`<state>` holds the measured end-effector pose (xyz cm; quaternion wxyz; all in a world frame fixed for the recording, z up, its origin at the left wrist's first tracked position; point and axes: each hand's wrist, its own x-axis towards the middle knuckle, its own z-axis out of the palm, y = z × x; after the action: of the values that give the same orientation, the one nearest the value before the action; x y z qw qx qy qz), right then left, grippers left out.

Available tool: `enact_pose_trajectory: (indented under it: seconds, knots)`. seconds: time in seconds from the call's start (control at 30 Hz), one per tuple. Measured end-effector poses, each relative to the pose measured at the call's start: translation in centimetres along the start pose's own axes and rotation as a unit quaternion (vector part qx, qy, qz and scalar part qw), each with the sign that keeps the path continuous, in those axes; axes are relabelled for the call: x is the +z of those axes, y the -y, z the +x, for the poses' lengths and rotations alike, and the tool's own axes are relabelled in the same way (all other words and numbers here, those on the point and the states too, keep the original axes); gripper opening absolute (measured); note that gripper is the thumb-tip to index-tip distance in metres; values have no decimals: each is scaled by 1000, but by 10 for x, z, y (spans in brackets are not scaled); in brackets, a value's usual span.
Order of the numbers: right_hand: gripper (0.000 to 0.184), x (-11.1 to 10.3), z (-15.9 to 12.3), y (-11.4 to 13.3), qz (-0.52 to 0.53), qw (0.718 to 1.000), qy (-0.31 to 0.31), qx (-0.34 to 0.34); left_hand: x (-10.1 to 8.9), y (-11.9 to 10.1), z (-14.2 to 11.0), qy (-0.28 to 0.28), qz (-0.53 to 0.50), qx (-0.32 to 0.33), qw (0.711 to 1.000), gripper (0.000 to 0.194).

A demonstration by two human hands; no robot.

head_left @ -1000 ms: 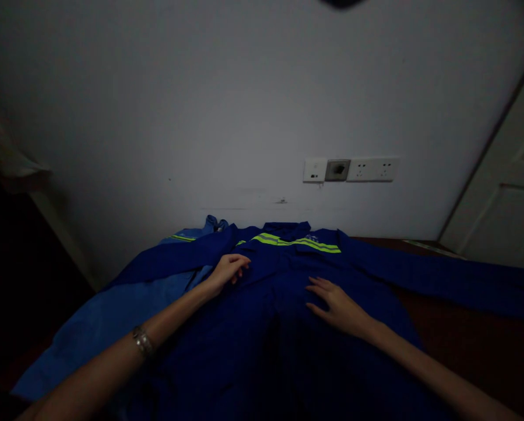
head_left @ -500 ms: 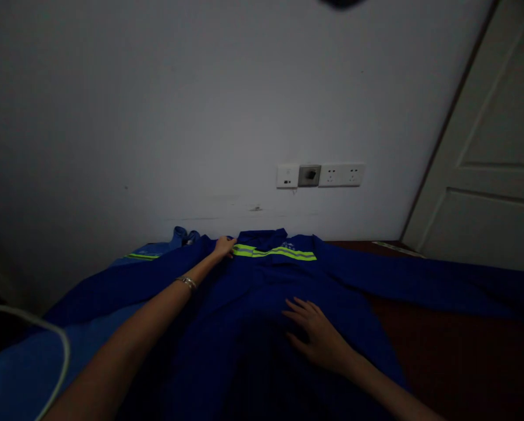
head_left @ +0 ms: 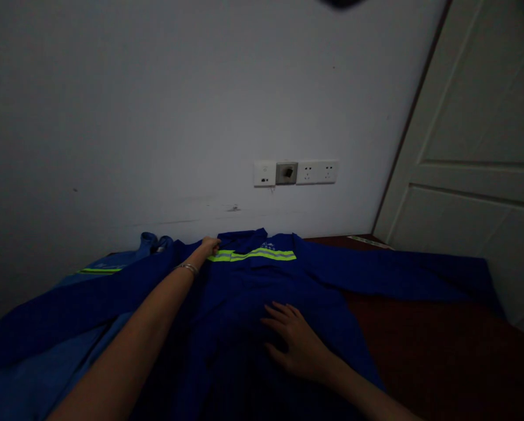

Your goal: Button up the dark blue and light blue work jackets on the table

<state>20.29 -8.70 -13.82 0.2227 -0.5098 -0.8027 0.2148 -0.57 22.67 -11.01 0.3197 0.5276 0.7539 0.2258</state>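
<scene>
A dark blue work jacket with a yellow-green reflective stripe lies spread flat on a dark red-brown table, both sleeves stretched out sideways. My left hand reaches far forward to the jacket's left shoulder by the collar, its fingers curled on the cloth near the stripe's left end. A metal bracelet circles that wrist. My right hand lies flat on the middle of the jacket with its fingers apart.
A lighter blue garment with its own reflective stripe lies under the jacket at the left. A white wall carries a row of sockets. A white door stands at the right, close to the table's corner.
My left hand has slid up from the jacket's chest to the shoulder by the collar. My right hand has stayed flat on the jacket. The view has turned to the right.
</scene>
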Motion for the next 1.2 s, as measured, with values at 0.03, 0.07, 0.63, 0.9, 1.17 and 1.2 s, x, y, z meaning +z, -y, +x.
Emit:
enact_pose_trajectory:
  seconds: [0.03, 0.07, 0.63, 0.9, 1.17, 1.2]
  knots:
    - [49, 0, 0, 0, 0, 1000, -1, 0, -1, -2, -1, -1, 3, 5, 1000, 21]
    - [49, 0, 0, 0, 1, 1000, -2, -1, -2, -4, -1, -3, 7, 12, 1000, 21]
    - [42, 9, 2, -13, -21, 999, -35, -20, -136, -117, -77, -1, 194, 350, 917, 17]
    - [37, -8, 11, -9, -44, 999, 2, -32, -202, -133, -139, -6, 326, 439, 837, 23]
    - [33, -118, 88, -1, -109, 972, -207, -29, -242, -118, -159, -2, 317, 440, 840, 24]
    - [34, -126, 102, -2, -116, 971, -207, -31, -245, -117, -162, -4, 313, 439, 842, 23]
